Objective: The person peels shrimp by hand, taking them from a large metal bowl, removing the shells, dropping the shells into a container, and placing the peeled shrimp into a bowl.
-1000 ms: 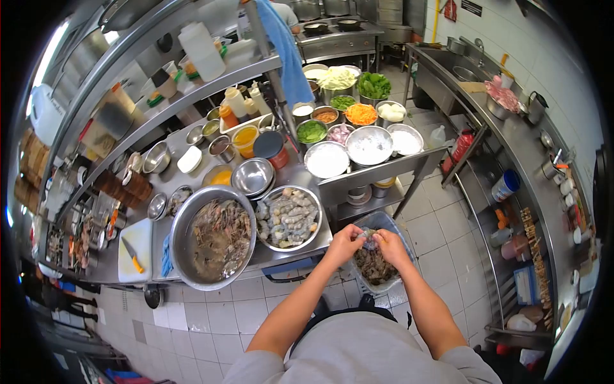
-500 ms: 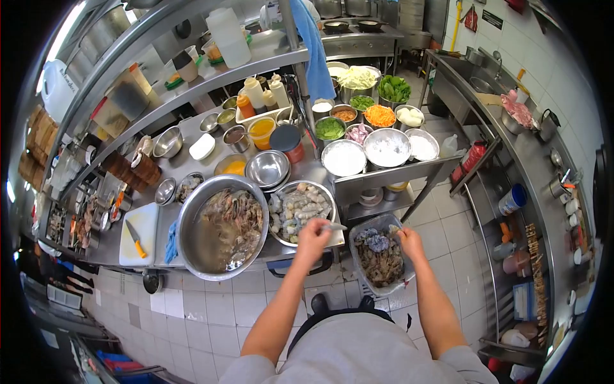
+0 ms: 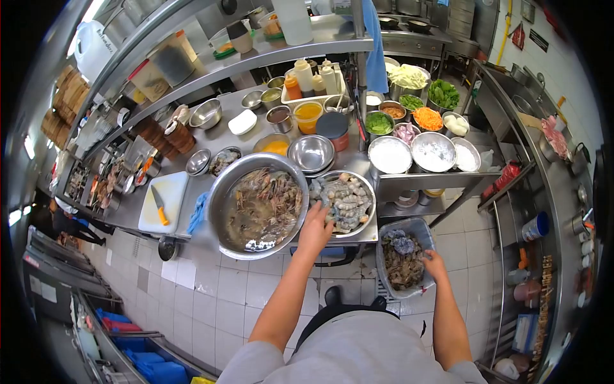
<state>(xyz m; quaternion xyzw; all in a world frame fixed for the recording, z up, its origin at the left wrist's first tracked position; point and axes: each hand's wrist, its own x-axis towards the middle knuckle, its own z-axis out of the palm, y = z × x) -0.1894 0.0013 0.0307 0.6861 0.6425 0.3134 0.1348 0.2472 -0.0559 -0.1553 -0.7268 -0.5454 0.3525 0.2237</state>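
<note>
My left hand [image 3: 316, 228] reaches over the near left rim of a metal bowl of peeled shrimp [image 3: 345, 203], its fingers apart on or just above the shrimp. My right hand [image 3: 435, 264] is at the right edge of a clear plastic bin [image 3: 384, 269], fingers slightly bent and apart, with nothing plain to see in them. Shrimp shells and heads [image 3: 406, 267] fill much of the bin, with a bluish clump on top. Left of the peeled shrimp stands a large metal basin [image 3: 219, 221] of unpeeled shrimp [image 3: 268, 198] in cloudy water.
A white cutting board [image 3: 173, 198] with a yellow-handled knife [image 3: 160, 206] lies left beside a blue cloth [image 3: 198, 212]. Stacked empty bowls [image 3: 311, 153] and sauce containers stand behind the basins. Tubs of white powder [image 3: 390, 155] and cut vegetables stand at right, below a steel shelf [image 3: 256, 61].
My view has swung left. A small pale piece seen at my left fingertips is gone from them, and that hand has opened over the peeled shrimp. My right hand stays by the bin.
</note>
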